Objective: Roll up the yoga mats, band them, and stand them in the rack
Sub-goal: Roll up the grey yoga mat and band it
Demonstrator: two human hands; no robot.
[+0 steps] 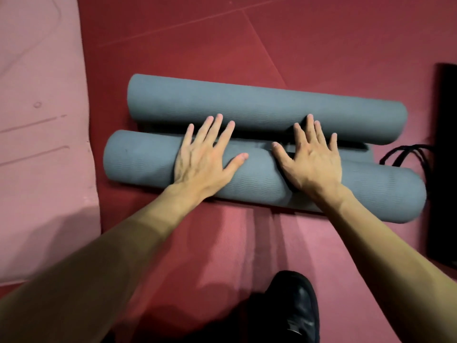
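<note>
Closest to the lens, a black shoe (294,310) is planted on the red floor (321,45), and two bare forearms are stretched forward from it. The near roll (138,159) of blue-grey yoga mat is pressed under both palms. The left hand (205,157) and the right hand (314,162) are laid flat on it, fingers straight and splayed, nothing clasped. The fingertips are carried across the gap onto the far roll (247,105), which lies parallel and just beside. Whether these are two mats or one mat wound from both ends cannot be told; a flat strip is glimpsed between them on the right.

No band is seen on either roll, and no rack is in view. The roll is judged to be kept shut by palm weight alone, so it could spring open if the pressure is lifted before a band is fitted. A dent is pressed in under the right hand and the right end looks fatter, so a lopsided coil may be locked in. Black straps (408,151) lie close to that end, beside a dark object (445,169), and a one-handed reach for them could let the roll slacken. A pink mat (37,144) is spread at the left.
</note>
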